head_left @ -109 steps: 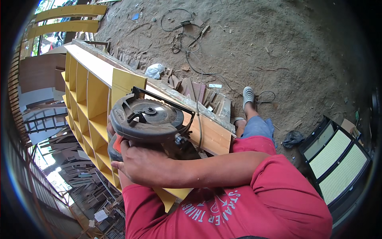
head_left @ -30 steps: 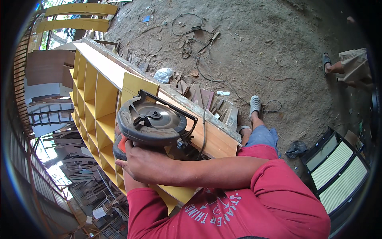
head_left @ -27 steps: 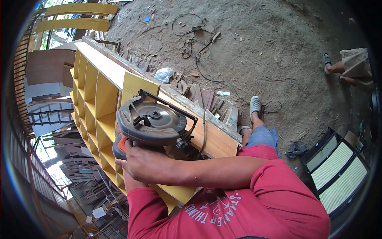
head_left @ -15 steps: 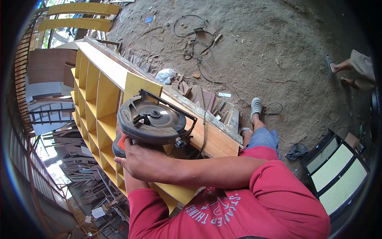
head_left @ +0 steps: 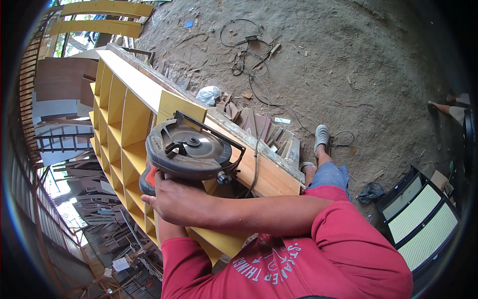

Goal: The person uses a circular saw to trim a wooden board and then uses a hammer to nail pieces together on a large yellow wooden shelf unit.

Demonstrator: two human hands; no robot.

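Observation:
A circular saw [head_left: 191, 167] with a dark, dusty housing and orange body is at centre left, its round blade [head_left: 199, 142] facing up toward me. My right hand [head_left: 177, 198] is closed around the saw's rear, near the orange part, with most fingertips hidden behind it. My left forearm [head_left: 170, 230] rises beneath the right one; the left hand is hidden behind my right hand and the saw. A yellow board [head_left: 180, 105] lies at the saw's front edge. Under and beyond the saw stretches a yellow compartmented shelf unit [head_left: 113, 134] with a white side panel [head_left: 132, 79].
The black power cord [head_left: 257, 164] runs from the saw to coils on the dirt floor [head_left: 318, 60]. Wood offcuts [head_left: 254, 122] and a white plastic bag [head_left: 208, 94] lie along the bench. Black-framed panels [head_left: 420, 214] stand at right. Another person's leg [head_left: 445, 108] shows far right.
The other person at far right has moved farther toward the picture's edge. My hands and the saw hold nearly the same place; the whole view has shifted slightly.

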